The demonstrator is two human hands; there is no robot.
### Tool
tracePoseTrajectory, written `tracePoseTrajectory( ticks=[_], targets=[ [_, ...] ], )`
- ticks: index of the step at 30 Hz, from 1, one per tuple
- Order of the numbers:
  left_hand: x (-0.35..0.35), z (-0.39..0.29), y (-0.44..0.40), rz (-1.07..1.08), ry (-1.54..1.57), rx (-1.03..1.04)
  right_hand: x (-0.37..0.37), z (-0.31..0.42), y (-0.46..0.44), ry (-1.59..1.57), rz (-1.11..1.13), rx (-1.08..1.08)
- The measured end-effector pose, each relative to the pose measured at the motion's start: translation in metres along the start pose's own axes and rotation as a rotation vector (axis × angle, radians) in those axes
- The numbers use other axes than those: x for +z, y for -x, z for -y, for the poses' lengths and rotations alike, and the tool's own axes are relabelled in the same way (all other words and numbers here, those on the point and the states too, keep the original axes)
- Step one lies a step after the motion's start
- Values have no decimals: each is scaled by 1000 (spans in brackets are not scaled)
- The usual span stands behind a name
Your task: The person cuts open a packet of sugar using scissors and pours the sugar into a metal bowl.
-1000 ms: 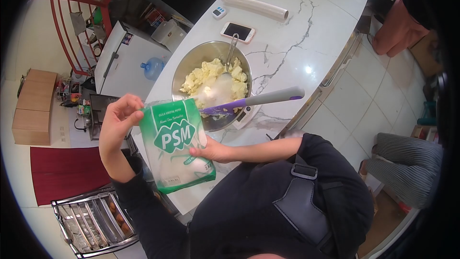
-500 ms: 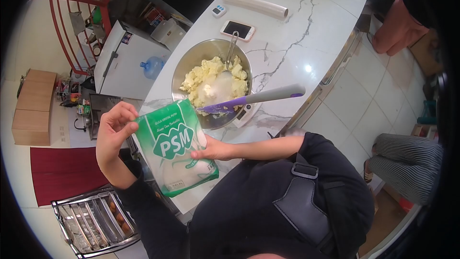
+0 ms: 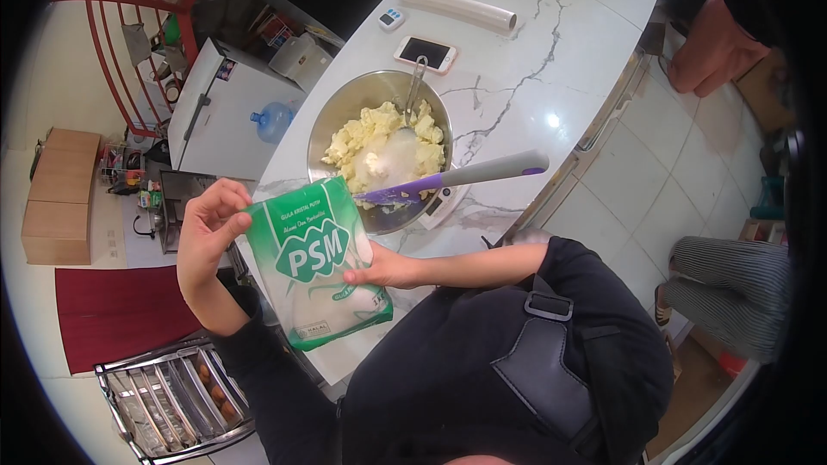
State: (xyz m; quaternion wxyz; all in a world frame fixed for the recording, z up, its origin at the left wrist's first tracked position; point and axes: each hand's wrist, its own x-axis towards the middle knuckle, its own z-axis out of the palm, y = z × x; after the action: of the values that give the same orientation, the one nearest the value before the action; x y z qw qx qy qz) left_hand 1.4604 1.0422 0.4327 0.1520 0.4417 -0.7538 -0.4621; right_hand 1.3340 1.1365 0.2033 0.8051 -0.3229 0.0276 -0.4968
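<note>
A green and clear plastic bag of white sugar [image 3: 314, 250], marked PSM, hangs tilted over the near side of the table. My left hand [image 3: 213, 222] is closed, pinching its upper left corner. Around the bag's right side my right hand [image 3: 383, 267] is wrapped, thumb on the front and the other fingers hidden behind. Just beyond the bag stands a steel mixing bowl [image 3: 320, 125]. Lumpy pale yellow fat [image 3: 355, 139], like butter or margarine, lies inside with white sugar [image 3: 394, 159] on top. A metal-handled utensil [image 3: 417, 82] and a purple spatula with a grey handle [image 3: 495, 169] rest in the bowl.
The bowl sits on a white scale [image 3: 439, 207] on a marble-patterned table [image 3: 517, 77]. Behind it are a phone [image 3: 425, 54], a small timer [image 3: 391, 19] and a wrapped roll [image 3: 457, 7]. A metal rack [image 3: 172, 396] stands at lower left. Another person's striped-trousered leg [image 3: 728, 288] shows at right.
The bag and my left hand have shifted very slightly. Both hands keep the same hold, and the bowl's contents look the same.
</note>
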Motion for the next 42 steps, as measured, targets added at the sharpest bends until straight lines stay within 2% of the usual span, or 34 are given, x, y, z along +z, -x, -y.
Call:
tracePoseTrajectory(
  ticks=[11,35,42],
  targets=[
    [0,0,-1,-3,11,-8,1,0,0,7,-6,-19],
    [-1,12,-14,-49,85,-66,10,-3,1,1,-184,-100],
    [-4,15,-15,-50,91,-69,9,-4,0,-41,-173,-59]
  ],
)
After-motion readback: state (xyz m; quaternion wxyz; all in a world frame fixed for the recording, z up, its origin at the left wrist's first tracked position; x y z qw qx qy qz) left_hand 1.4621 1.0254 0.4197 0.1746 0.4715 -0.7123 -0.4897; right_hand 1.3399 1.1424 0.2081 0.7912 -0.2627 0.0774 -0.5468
